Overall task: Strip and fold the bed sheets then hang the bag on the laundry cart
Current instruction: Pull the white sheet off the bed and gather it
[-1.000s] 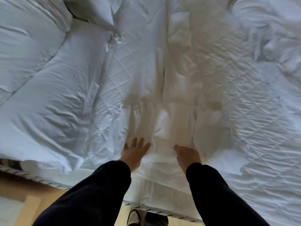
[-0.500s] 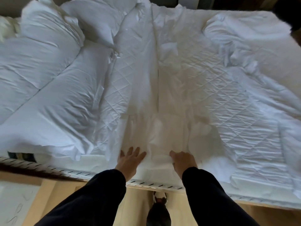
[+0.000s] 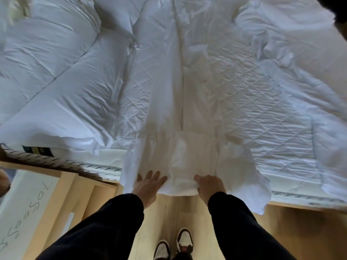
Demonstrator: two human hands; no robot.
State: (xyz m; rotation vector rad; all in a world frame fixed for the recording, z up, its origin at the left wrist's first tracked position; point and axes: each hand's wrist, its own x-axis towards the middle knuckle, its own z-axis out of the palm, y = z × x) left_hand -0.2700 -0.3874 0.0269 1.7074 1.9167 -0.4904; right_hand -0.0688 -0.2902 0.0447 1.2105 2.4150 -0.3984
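A white bed sheet (image 3: 187,109), folded into a long strip, runs down the middle of the bed, and its near end hangs past the bed's edge. My left hand (image 3: 148,186) holds that end at its left side, fingers straight on top and thumb hidden under the cloth. At the right side of the same end, my right hand (image 3: 210,184) grips a bunched fold with curled fingers. Both hands are just off the mattress edge, above the floor. No bag or laundry cart is in view.
A quilted mattress cover (image 3: 259,113) lies bare on the right. A puffy white duvet (image 3: 56,94) and pillows (image 3: 62,25) fill the left. Crumpled linen (image 3: 281,34) lies at the far right. Below are wooden floor (image 3: 281,231), my shoes (image 3: 184,243) and a white handwritten board (image 3: 24,212).
I have stepped back from the bed. Both hands have drawn the sheet's near end toward me, from on top of the mattress to past its edge.
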